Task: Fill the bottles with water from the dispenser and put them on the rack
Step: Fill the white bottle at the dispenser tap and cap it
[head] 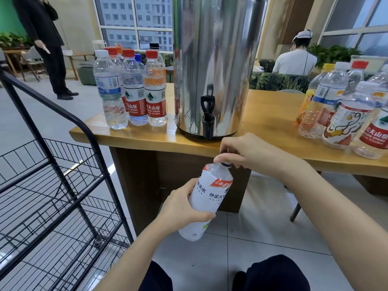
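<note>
My left hand (184,208) grips the body of a white-labelled bottle (210,198), held tilted below the table edge. My right hand (241,152) curls over the bottle's neck and pinches its dark cap (225,164). Just above them stands the steel water dispenser (216,59) on the wooden table (262,114), its black tap (207,116) hanging over the front edge. Several capped bottles (134,89) stand left of the dispenser. Several uncapped bottles (346,114) stand at the table's right. The black wire rack (63,196) is at my left.
A person in black (44,38) stands on the floor at the back left. Another person in a white shirt (296,59) sits behind the table, facing away. My knees (273,274) show at the bottom edge over the tiled floor.
</note>
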### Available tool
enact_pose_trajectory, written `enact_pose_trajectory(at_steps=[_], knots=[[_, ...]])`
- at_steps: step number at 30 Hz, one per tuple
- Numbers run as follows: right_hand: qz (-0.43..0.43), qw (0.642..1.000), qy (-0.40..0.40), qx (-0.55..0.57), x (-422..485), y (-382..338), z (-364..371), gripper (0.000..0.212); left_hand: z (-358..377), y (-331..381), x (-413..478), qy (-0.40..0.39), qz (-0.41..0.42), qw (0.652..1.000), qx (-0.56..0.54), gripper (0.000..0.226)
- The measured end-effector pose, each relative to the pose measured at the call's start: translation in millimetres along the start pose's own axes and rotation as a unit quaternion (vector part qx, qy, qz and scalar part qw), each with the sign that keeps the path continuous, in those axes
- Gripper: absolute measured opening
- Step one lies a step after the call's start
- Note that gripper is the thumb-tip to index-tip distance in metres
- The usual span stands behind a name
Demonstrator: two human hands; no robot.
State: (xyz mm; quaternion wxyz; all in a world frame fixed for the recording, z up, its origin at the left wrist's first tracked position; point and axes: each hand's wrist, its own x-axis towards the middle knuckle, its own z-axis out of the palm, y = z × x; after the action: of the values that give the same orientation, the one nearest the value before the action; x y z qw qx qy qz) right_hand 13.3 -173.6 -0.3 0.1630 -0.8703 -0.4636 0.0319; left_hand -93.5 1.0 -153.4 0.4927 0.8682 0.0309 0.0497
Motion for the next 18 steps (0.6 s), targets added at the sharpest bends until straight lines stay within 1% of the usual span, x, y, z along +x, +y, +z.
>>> enact_pose_trajectory(at_steps=[3,4,7,9,11,15,18], knots=[[-0.025,0.998,0.006,0.053,-2.3,3.2,-0.6,0.014,0.5,0.4,-1.4,0.002,0.002,1.0,-0.003,0.072],[-0.036,0.997,0.008,0.065,-3.4,4.9,-2.7,0.016,0.2,0.2,-1.8,0.003,0.003,1.0,-0.002,0.072],[-0.06,0.993,0.016,0.105,-7.3,8.8,-7.8,0.031,-1.5,-0.3,-2.5,0.002,0.001,1.0,-0.003,0.074],[-0.066,0.989,0.027,0.127,-9.6,10.7,-9.5,0.036,-2.9,0.9,-2.3,0.003,0.0,1.0,0.001,0.075],[-0.069,0.988,0.037,0.134,-10.2,13.7,-10.8,0.037,-4.1,2.6,-2.1,0.004,0.001,1.0,0.01,0.076],[-0.09,0.988,0.033,0.121,-9.2,16.9,-10.8,0.036,-6.1,3.6,-2.6,0.005,0.002,0.999,0.035,0.077],[-0.082,0.991,0.035,0.101,-8.4,16.8,-10.4,0.031,-7.2,3.1,-3.6,0.01,0.003,0.999,0.052,0.077]])
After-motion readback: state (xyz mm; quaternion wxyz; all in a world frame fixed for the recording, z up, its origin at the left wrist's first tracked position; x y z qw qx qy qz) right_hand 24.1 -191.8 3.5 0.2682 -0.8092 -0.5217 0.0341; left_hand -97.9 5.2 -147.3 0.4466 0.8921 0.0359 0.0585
